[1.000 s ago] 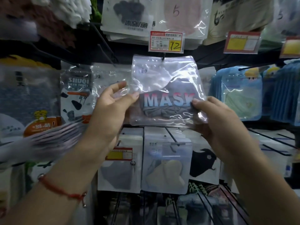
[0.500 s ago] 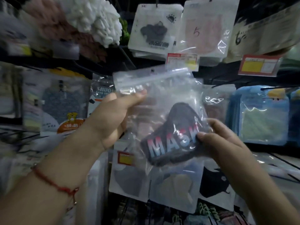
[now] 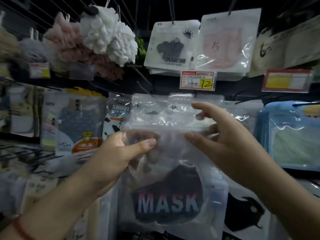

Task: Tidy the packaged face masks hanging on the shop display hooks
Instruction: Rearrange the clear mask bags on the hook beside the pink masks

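A clear zip bag [image 3: 173,158] holds a black face mask [image 3: 170,203] printed "MASK", slumped at the bag's bottom. My left hand [image 3: 117,158] pinches the bag's upper left, thumb in front and fingers showing through the plastic behind. My right hand [image 3: 230,146] is at the bag's upper right: its thumb lies on the front, some fingers show through the top strip, and the index finger points up. The bag hangs upright in front of more clear mask packets [image 3: 174,105] on a hook under a price tag [image 3: 197,80] marked 12.
White mask packets [image 3: 170,47] and a pink one [image 3: 226,40] hang above. Bath puffs [image 3: 103,37] hang at the upper left, blue packets [image 3: 290,134] at the right, a tiger-print packet [image 3: 78,125] at the left. Bare black hook rods [image 3: 142,78] stick out between rows.
The bag has swung from tilted to upright, with the mask sunk to its bottom. My right hand moved from the bag's lower right edge up to its top strip. My view tilted upward.
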Available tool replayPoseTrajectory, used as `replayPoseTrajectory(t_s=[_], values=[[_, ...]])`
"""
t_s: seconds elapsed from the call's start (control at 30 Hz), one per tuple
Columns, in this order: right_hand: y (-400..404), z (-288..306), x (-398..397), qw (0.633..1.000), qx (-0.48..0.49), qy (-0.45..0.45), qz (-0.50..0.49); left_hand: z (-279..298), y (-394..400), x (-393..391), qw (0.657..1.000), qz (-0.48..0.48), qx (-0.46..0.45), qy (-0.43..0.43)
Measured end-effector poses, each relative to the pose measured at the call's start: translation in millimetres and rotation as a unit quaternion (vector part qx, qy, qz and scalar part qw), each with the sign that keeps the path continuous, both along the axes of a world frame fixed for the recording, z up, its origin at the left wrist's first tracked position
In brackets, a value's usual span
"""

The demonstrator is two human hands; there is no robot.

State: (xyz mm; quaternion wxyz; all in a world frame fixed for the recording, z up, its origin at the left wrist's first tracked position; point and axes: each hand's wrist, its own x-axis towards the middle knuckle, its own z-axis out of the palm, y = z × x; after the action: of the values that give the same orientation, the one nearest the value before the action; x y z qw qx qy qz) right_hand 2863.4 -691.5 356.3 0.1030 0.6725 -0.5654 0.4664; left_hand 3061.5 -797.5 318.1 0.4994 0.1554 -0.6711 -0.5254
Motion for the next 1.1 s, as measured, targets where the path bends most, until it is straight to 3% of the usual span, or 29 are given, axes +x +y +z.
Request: replayPoseTrajectory(t_s=[0.1,0.17,0.27,0.4,0.47,0.57,0.8,0.93,1.03,1.1], values=[[-17,15,10,0.999,-0.008,0.035,-0.017,7,-14,10,1.0,0.005,-0.009,-0.003],[-28,22,15,1.0,0.015,0.012,0.005,21,-28,21,0.999,0.013,-0.029,-0.014],[-43,30,26,1.0,0.017,0.006,0.01,49,-52,42,0.987,0.044,-0.112,-0.102],[-63,36,43,1.0,0.01,0.018,-0.014,76,-81,59,0.928,0.093,-0.245,-0.267],[-74,38,49,0.997,0.012,0.049,-0.063,84,-95,64,0.894,0.122,-0.309,-0.3],[-86,41,55,0.988,-0.013,0.082,-0.128,93,-108,70,0.883,0.114,-0.335,-0.308],[-88,45,65,0.957,-0.122,0.147,-0.217,104,-142,77,0.913,0.066,-0.359,-0.182],[-82,41,66,0.926,-0.144,0.207,-0.279,101,-162,72,0.907,0.089,-0.403,-0.081],[-78,39,64,0.914,-0.14,0.229,-0.305,97,-173,65,0.856,0.151,-0.494,0.019],[-81,39,63,0.913,-0.129,0.238,-0.306,97,-180,57,0.79,0.189,-0.58,0.054]])
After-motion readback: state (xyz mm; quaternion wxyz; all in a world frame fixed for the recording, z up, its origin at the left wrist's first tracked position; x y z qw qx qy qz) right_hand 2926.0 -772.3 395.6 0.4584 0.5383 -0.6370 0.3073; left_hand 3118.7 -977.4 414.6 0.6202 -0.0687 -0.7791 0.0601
